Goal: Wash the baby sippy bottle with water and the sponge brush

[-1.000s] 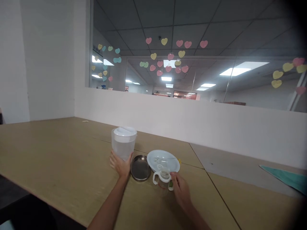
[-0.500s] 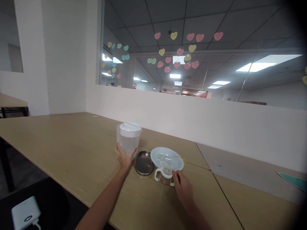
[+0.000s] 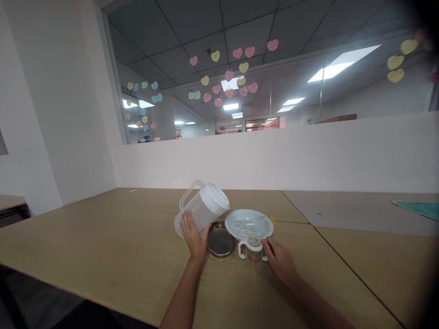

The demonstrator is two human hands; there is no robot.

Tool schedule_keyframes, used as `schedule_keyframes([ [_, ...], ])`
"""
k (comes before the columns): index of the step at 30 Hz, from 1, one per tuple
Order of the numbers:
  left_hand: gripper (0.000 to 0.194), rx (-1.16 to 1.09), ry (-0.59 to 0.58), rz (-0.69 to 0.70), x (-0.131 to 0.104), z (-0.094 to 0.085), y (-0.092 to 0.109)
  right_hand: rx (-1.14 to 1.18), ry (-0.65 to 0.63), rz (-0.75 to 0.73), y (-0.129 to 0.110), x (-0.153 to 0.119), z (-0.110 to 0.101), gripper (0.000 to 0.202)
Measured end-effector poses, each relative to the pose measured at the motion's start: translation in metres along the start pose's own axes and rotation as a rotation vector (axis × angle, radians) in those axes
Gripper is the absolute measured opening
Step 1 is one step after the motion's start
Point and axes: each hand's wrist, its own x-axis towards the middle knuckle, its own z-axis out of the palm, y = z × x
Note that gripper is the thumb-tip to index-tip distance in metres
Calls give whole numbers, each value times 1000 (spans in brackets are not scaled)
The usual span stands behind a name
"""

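Observation:
My left hand is wrapped round the lower body of a translucent white pitcher, which is tilted to the right with its lid on. The pitcher's lip hangs near a pale blue plate. Below the pitcher lies a round dark metal dish. My right hand pinches the right handle of a small clear cup with white handles, which is upright in front of the plate. Some clear item lies on the plate, too small to make out.
A wooden table runs back to a white wall with a window above. A teal item lies at the far right. Something small and yellow shows beside the plate.
The pitcher has gone from upright to tilted right, raised in my left hand. My right hand still holds the cup's handle. The camera view has turned to the right.

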Motion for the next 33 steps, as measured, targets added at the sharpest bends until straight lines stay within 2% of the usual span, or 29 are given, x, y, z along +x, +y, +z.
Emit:
schedule_keyframes([
  [4,70,25,-54,228,-6,10,-2,5,-8,-5,-3,2,-1,41],
  [7,65,22,-85,302,-9,13,-2,5,-11,-15,-4,4,-1,41],
  [18,72,-28,-80,244,-6,16,-5,24,-21,-11,-7,5,-4,43],
  [27,78,-61,-68,275,-8,19,-7,58,-56,-11,-9,5,3,42],
  [33,77,-109,-69,230,-10,21,-6,110,-68,1,-7,2,6,44],
])
